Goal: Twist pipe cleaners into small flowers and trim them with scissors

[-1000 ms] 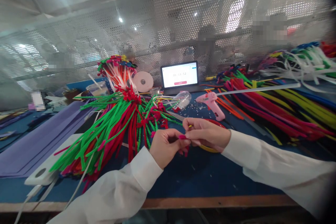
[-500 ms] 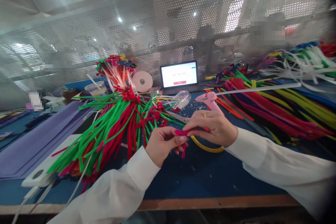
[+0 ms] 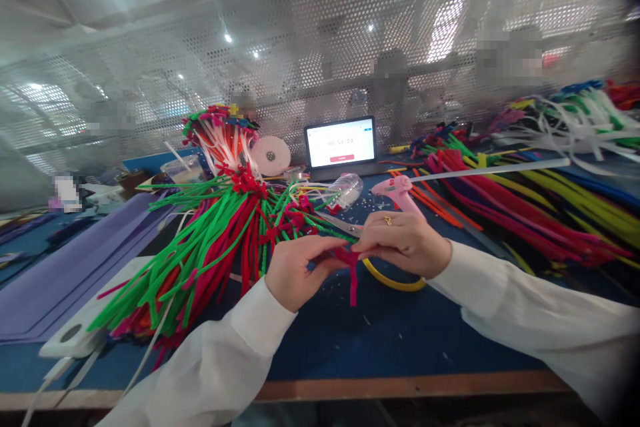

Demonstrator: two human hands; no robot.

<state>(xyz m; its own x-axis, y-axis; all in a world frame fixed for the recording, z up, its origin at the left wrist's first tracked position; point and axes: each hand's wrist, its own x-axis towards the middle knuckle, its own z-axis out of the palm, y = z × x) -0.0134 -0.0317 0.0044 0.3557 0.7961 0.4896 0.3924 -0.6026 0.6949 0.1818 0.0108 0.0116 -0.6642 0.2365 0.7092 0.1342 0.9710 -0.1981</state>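
My left hand and my right hand meet above the blue table, both pinching a short pink pipe cleaner. Its loose end hangs down between the hands. A ring shows on my right hand. Under my right hand lies a curved yellow pipe cleaner. To the left of my left hand spreads a pile of green, red and pink pipe cleaner stems.
A pink glue gun and a clear bottle lie behind my hands. A tablet with a timer stands at the back. Long coloured pipe cleaners cover the right side. Purple sheets lie left. A perforated screen closes the back.
My hands have drawn slightly apart and the pink pipe cleaner now hangs lower between them. My right hand has turned palm down, showing the ring.
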